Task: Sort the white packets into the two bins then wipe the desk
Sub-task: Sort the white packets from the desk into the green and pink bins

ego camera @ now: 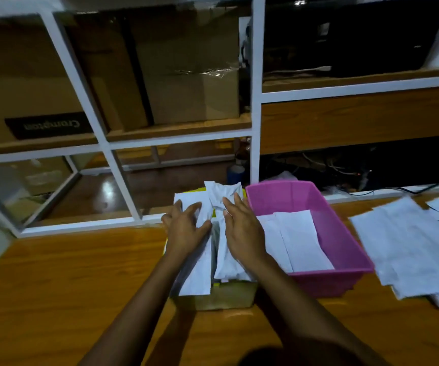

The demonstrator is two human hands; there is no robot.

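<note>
A yellow bin point(226, 297) stands on the wooden desk point(54, 286), packed with white packets point(223, 199) that stick up above its rim. My left hand point(184, 228) lies on the left stack with its fingers spread, thumb against a packet's edge. Beside it my right hand point(242, 225) presses flat on the right stack. To the right stands a pink bin point(345, 247) holding a few flat white packets point(300, 241). A loose pile of white packets point(414, 249) covers the desk further right.
A white metal rack point(255, 101) with wooden shelves rises right behind the desk, holding cardboard boxes point(186, 70). Cables point(398, 191) trail along the desk's back edge at the right. A dark bottle point(235, 173) stands behind the bins.
</note>
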